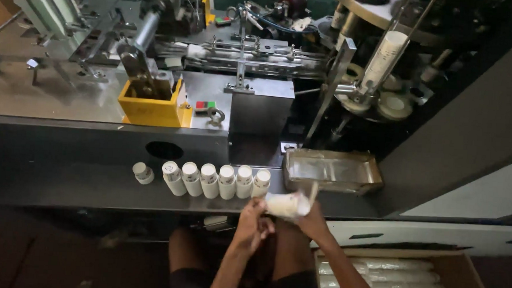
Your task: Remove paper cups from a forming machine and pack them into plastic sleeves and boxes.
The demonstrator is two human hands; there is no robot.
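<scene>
Cup stack [287, 204], white and wrapped in clear film, lies sideways in the air just above the front edge of the dark surface [93, 186], held between both hands. The right hand [313, 221] has its fingers closed around the stack's right end. The left hand [254, 221] is at the stack's left end, its fingers curled at the loose film there; how tightly they pinch cannot be told through the blur. Just behind the hands, a row of six more stacks [217, 181] lies side by side on the surface, with a single short one [143, 173] apart at the left. A shallow metal tray [332, 171] sits to the right of the row. At the lower right, an open carton [400, 277] holds long wrapped sleeves of cups. Behind stands the machine, with a yellow box [153, 106] and a tall tilted column of cups [384, 58].
</scene>
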